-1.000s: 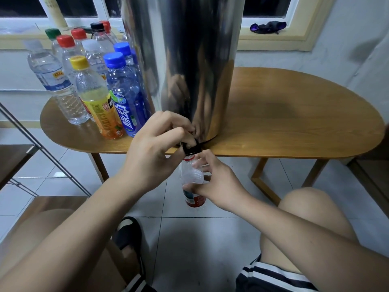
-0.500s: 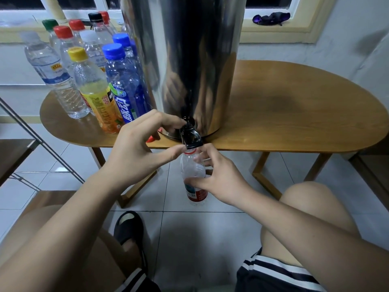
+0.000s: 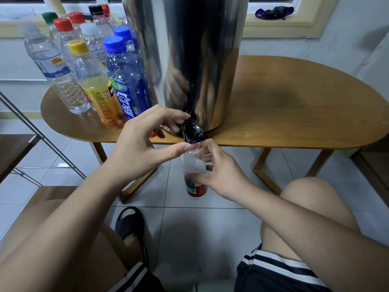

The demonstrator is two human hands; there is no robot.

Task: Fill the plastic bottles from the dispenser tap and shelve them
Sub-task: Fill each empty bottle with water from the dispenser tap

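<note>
Mouth of bottle [image 3: 194,165] unseen behind tap [image 3: 192,133]

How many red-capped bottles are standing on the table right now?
3, all left of the dispenser: front red-capped bottle behind the yellow-capped bottle; middle red-capped bottle right of the green-capped bottle; rear red-capped bottle beside the black-capped bottle. Others may hide behind the dispenser.

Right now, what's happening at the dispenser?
The right hand holds a bottle under the tap of the dispenser, below the table edge. The left hand grips the tap. Flow and fill level can't be told. On the table, left of the dispenser, stand capped bottles.
</note>
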